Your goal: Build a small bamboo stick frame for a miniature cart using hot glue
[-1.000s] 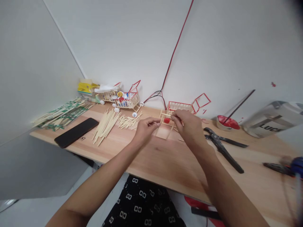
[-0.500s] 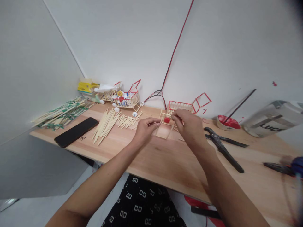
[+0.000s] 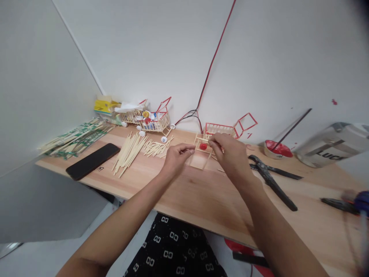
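Observation:
Both my hands meet over a small frame of thin wooden sticks (image 3: 201, 157) lying on the wooden table (image 3: 184, 192). My left hand (image 3: 176, 158) pinches the frame's left end, fingers closed. My right hand (image 3: 230, 156) pinches a stick at the frame's right side, fingers curled. A red cap (image 3: 203, 146) sits between the two hands, just behind the frame. Right behind it stands a stick cart with red edges (image 3: 227, 129).
Loose sticks (image 3: 131, 150), a black phone (image 3: 92, 161) and packets of chopsticks (image 3: 76, 139) lie at the left. A finished stick cart (image 3: 151, 119) stands at the wall. Black pliers (image 3: 271, 181), a red paint dish (image 3: 273, 149), a silver can (image 3: 331, 144) and red-black wires (image 3: 207, 77) are at the right.

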`<control>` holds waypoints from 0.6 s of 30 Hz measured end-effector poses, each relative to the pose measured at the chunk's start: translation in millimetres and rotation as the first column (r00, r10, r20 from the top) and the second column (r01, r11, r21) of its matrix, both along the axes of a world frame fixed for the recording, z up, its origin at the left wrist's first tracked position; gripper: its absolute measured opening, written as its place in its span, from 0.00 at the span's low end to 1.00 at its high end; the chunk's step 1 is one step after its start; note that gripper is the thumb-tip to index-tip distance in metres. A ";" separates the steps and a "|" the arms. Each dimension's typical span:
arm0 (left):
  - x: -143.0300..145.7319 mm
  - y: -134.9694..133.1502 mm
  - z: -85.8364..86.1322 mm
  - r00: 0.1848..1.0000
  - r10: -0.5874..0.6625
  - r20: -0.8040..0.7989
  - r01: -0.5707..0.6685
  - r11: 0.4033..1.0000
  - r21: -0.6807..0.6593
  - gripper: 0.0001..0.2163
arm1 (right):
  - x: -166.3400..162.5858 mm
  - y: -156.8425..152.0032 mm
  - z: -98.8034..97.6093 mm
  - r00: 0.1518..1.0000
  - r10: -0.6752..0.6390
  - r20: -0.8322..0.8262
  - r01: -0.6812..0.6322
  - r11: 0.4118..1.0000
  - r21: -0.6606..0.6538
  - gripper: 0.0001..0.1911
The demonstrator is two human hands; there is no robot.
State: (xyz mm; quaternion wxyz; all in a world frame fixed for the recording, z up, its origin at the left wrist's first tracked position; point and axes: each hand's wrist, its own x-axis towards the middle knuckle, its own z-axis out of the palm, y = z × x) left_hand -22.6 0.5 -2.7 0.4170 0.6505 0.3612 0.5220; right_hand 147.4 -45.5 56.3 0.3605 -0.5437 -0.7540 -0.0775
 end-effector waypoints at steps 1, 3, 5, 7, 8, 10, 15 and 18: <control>-0.1 -0.1 0.2 1.000 0.002 -0.001 -0.002 1.000 -0.003 0.08 | -0.1 0.1 -0.1 1.000 -0.001 -0.001 0.001 1.000 0.002 0.07; -0.2 -0.6 1.0 1.000 0.007 -0.001 -0.007 1.000 -0.009 0.08 | -0.3 0.2 -0.3 1.000 0.004 -0.005 -0.004 1.000 0.007 0.07; -0.3 -1.1 1.7 1.000 0.012 0.000 -0.012 1.000 -0.013 0.08 | -0.4 0.3 -0.6 1.000 0.011 -0.007 -0.011 1.000 0.012 0.07; -0.3 -1.4 1.8 1.000 0.014 0.000 -0.014 1.000 -0.009 0.08 | -0.5 0.3 -0.7 1.000 0.012 -0.005 -0.012 1.000 0.012 0.08; -0.3 -1.4 1.6 1.000 0.015 -0.001 -0.015 1.000 -0.008 0.08 | -0.5 0.2 -0.7 1.000 0.011 -0.004 -0.011 1.000 0.011 0.08; -0.3 -1.4 1.0 1.000 0.013 -0.001 -0.013 1.000 -0.007 0.08 | -0.4 0.0 -0.5 1.000 0.008 -0.001 -0.008 1.000 0.009 0.08; -0.1 -1.1 0.1 1.000 0.004 0.008 -0.004 1.000 -0.005 0.08 | -0.1 0.3 -0.5 1.000 0.005 -0.001 -0.005 1.000 0.005 0.07; -0.4 -1.2 0.2 1.000 0.005 0.003 -0.005 1.000 -0.004 0.08 | 0.3 0.9 -1.2 1.000 0.012 -0.003 -0.012 1.000 0.011 0.08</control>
